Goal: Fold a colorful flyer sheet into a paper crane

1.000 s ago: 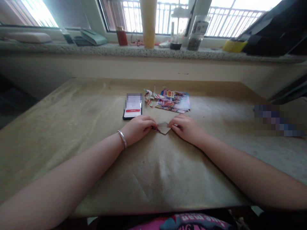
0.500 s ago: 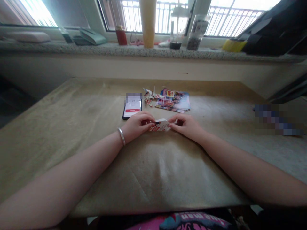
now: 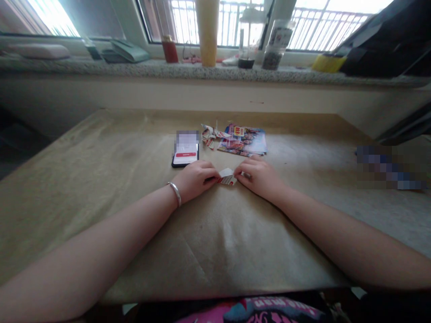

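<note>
A small folded piece of printed paper (image 3: 226,177), white with red marks, lies on the brown paper-covered table (image 3: 101,179) between my hands. My left hand (image 3: 195,178), with a silver bracelet on its wrist, pinches the paper's left end with curled fingers. On the paper's right end my right hand (image 3: 259,176) is closed in the same way. Both hands rest on the table just in front of a phone (image 3: 185,152) with a lit screen.
A stack of colourful printed sheets (image 3: 245,141) and several small folded paper pieces (image 3: 211,133) lie behind my hands. On the stone windowsill (image 3: 134,69) stand a yellow cylinder (image 3: 207,31), a red can (image 3: 169,48), jars and a teal case (image 3: 126,51).
The paper went from lying flat, plain side up, to being lifted and turned, and now sits folded smaller with its printed side showing. My hands have drawn closer together.
</note>
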Demonstrator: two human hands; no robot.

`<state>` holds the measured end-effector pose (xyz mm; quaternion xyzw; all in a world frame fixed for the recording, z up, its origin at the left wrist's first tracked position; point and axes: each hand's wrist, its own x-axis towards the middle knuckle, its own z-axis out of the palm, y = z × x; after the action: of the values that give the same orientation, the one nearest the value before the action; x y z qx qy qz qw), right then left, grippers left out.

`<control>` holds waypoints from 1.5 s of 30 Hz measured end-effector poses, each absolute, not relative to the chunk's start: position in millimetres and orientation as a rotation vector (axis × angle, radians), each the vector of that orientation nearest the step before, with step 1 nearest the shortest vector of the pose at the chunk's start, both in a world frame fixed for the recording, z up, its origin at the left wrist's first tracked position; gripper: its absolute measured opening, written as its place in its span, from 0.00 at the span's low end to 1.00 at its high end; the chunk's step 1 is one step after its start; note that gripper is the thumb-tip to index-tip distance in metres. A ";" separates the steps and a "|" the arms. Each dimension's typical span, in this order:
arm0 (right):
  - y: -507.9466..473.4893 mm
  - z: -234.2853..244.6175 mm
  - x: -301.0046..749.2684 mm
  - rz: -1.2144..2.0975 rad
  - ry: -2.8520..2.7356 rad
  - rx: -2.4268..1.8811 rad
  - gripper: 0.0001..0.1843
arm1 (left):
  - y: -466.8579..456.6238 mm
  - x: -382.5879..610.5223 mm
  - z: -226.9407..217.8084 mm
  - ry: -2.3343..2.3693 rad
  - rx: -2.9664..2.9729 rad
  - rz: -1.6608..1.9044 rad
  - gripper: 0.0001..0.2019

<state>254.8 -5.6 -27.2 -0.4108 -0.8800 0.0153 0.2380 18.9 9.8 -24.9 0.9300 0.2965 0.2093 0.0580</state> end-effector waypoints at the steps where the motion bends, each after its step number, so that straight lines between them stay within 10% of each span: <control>1: -6.2 -25.8 255.5 0.010 -2.453 -1.101 0.09 | 9.7 17.6 -23.8 0.874 2.827 0.617 0.09; 45: -9.2 -18.3 268.1 -0.091 -2.578 -0.931 0.10 | 11.4 0.3 -13.5 0.827 3.177 0.416 0.15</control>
<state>268.1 -9.2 -18.3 -0.3328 -0.9214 -0.0324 0.1981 0.3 11.4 -13.5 0.9567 0.2491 0.1253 -0.0839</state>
